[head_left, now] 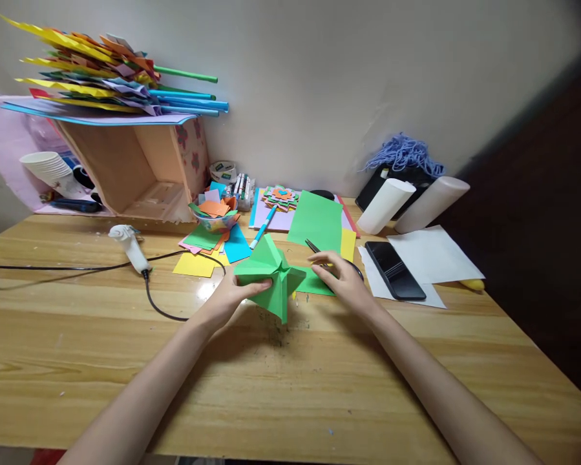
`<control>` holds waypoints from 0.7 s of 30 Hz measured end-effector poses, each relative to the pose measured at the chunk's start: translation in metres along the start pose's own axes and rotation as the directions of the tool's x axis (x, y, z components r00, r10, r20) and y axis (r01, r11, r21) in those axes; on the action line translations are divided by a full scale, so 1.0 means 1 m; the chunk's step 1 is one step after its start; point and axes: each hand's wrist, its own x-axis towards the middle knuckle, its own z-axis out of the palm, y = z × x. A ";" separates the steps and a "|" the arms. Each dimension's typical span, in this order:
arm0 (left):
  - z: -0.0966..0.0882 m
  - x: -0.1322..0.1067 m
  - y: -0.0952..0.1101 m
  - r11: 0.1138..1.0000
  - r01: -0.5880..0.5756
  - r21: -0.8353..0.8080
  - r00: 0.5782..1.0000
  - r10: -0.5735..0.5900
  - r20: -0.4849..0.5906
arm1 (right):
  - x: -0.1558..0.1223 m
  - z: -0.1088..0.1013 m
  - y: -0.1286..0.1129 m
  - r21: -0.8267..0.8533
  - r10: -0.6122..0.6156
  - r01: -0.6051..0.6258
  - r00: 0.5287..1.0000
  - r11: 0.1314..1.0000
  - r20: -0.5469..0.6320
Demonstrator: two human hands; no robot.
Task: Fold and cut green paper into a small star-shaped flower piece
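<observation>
My left hand (232, 294) holds a green folded-paper star (281, 274) above the table, its thumb pressed on the near face and its points spread outward. To the right of the star, my right hand (341, 278) hovers with curved fingers, thumb and index finger apart. Behind those fingers are scissors (312, 245); their blade tips show on the left and part of a dark handle on the right. Whether my right fingers touch the scissors is hard to see. A green paper strip (314, 282) lies under the right hand, partly hidden.
A glue gun (130, 248) with its cable lies left. Behind are a bowl of paper scraps (217, 219), a blue marker (264, 226) and a green sheet (315, 218). A phone (395, 270) and white rolls (386, 205) stand right. Paper flowers top a box (190, 155).
</observation>
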 end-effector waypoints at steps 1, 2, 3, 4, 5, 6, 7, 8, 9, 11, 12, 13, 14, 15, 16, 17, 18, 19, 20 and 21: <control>0.001 0.000 -0.001 1.000 0.001 0.008 1.000 -0.001 0.006 | -0.003 0.006 -0.006 0.221 -0.017 -0.009 0.993 0.975 0.116; 0.002 0.001 -0.002 1.000 0.002 0.018 1.000 -0.002 0.008 | -0.006 0.012 -0.012 0.393 -0.029 -0.046 0.983 0.918 0.182; 0.003 0.001 -0.002 1.000 0.002 0.032 1.000 -0.002 0.004 | -0.009 0.019 -0.017 0.505 -0.022 -0.093 0.976 0.858 0.219; 0.004 0.002 -0.003 0.999 0.000 0.049 1.000 0.000 -0.003 | -0.012 0.025 -0.021 0.575 0.007 -0.141 0.974 0.806 0.228; 0.006 0.003 -0.004 0.998 -0.004 0.066 1.000 0.004 -0.011 | -0.014 0.030 -0.024 0.621 0.050 -0.173 0.976 0.765 0.210; 0.007 0.003 -0.004 0.997 -0.006 0.081 1.000 0.008 -0.016 | -0.016 0.034 -0.026 0.650 0.100 -0.196 0.978 0.734 0.183; 0.008 0.004 -0.004 0.996 -0.007 0.092 1.000 0.009 -0.019 | -0.018 0.037 -0.028 0.671 0.150 -0.214 0.977 0.710 0.153; 0.010 0.004 -0.004 0.995 -0.002 0.101 1.000 0.004 -0.016 | -0.019 0.040 -0.029 0.687 0.195 -0.227 0.973 0.690 0.126; 0.011 0.003 -0.003 0.994 0.009 0.104 1.000 -0.008 -0.012 | -0.019 0.041 -0.029 0.702 0.237 -0.241 0.966 0.670 0.106; 0.015 0.002 -0.002 0.994 0.040 0.101 0.999 -0.040 -0.004 | -0.019 0.042 -0.029 0.729 0.312 -0.268 0.947 0.630 0.078; 0.016 0.001 -0.002 0.994 0.051 0.096 0.999 -0.051 -0.003 | -0.018 0.042 -0.029 0.740 0.345 -0.280 0.936 0.611 0.068; 0.018 0.000 -0.002 0.994 0.056 0.088 0.998 -0.056 -0.006 | -0.018 0.042 -0.029 0.751 0.373 -0.290 0.926 0.593 0.063; 0.019 -0.001 -0.001 0.995 0.056 0.083 0.998 -0.055 -0.012 | -0.018 0.042 -0.028 0.760 0.393 -0.299 0.918 0.578 0.062; 0.020 -0.001 -0.001 0.995 0.053 0.081 0.999 -0.051 -0.019 | -0.018 0.041 -0.028 0.767 0.405 -0.308 0.912 0.563 0.069; 0.021 -0.001 -0.002 0.995 0.048 0.084 0.999 -0.046 -0.023 | -0.018 0.041 -0.027 0.775 0.412 -0.317 0.908 0.547 0.081; 0.022 -0.001 -0.002 0.995 0.045 0.089 0.999 -0.043 -0.023 | -0.018 0.042 -0.026 0.783 0.415 -0.325 0.905 0.531 0.095; 0.022 -0.001 -0.003 0.995 0.045 0.093 0.999 -0.043 -0.017 | -0.019 0.042 -0.025 0.792 0.419 -0.332 0.902 0.512 0.106; 0.022 -0.001 -0.004 0.994 0.049 0.094 0.999 -0.049 -0.009 | -0.019 0.042 -0.024 0.802 0.425 -0.336 0.898 0.493 0.115; 0.023 0.000 -0.005 0.994 0.055 0.093 0.998 -0.055 -0.002 | -0.019 0.043 -0.023 0.810 0.432 -0.342 0.894 0.476 0.124; 0.023 0.000 -0.006 0.994 0.057 0.092 0.998 -0.057 -0.001 | -0.019 0.043 -0.022 0.816 0.438 -0.347 0.890 0.461 0.131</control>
